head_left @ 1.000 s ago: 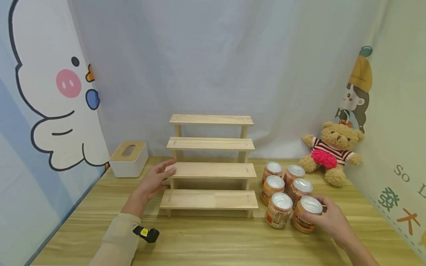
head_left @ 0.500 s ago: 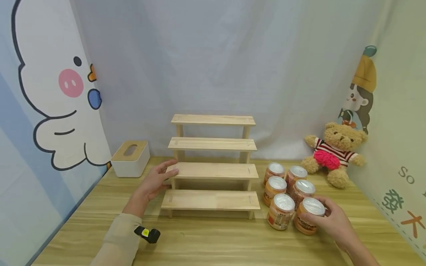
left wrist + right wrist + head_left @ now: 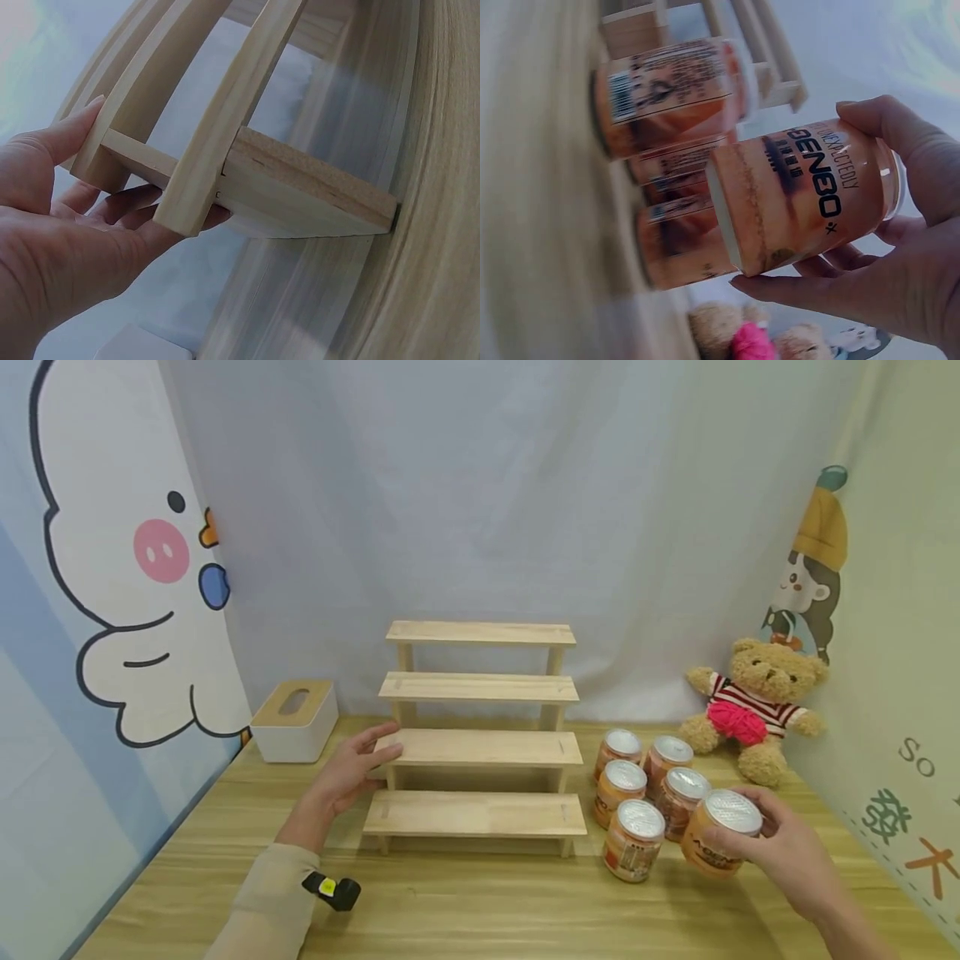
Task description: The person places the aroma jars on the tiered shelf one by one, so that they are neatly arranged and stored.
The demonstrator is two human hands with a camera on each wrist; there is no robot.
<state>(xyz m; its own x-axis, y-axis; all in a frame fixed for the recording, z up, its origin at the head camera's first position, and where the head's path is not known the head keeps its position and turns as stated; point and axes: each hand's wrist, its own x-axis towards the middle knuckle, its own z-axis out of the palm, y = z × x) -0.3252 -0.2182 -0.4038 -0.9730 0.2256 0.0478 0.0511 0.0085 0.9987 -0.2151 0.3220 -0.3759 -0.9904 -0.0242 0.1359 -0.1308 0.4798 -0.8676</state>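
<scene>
the right hand (image 3: pixel 787 852) has its fingers curled around an orange can (image 3: pixel 722 845) — lifted off the table (image 3: pixel 480 910) — while the left hand (image 3: pixel 347 774), fingers extended, steadies the wooden tiered shelf (image 3: pixel 480 747).

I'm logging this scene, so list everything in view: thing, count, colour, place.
held can: one, orange with silver lid, lifted off the table, tilted, in the right hand
cans on table: five, orange with silver lids, clustered right of the shelf
stepped shelf: one, pale wood, four tiers, table centre
tissue box: one, white with wooden lid, back left
teddy bear: one, tan, striped shirt, back right
table: one, light wood
backdrop curtains: pale, cartoon prints at the sides
left hand: touches the shelf's left end
right hand: grips the held can
</scene>
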